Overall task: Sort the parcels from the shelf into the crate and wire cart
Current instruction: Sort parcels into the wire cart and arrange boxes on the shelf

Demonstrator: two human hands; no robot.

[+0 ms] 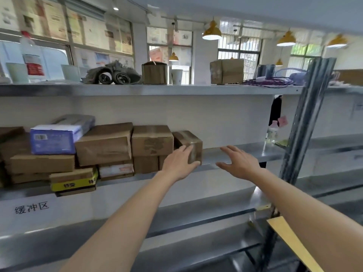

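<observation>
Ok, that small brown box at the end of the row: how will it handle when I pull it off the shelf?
The small box looks like stiff cardboard, so probably rigid. Its glossy tape may be slippery under the left hand. It sits alone on the shelf, so it should slide free.

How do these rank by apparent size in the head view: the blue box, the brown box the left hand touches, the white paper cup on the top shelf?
1. blue box
2. brown box
3. white paper cup, though it stands farther away.
</observation>
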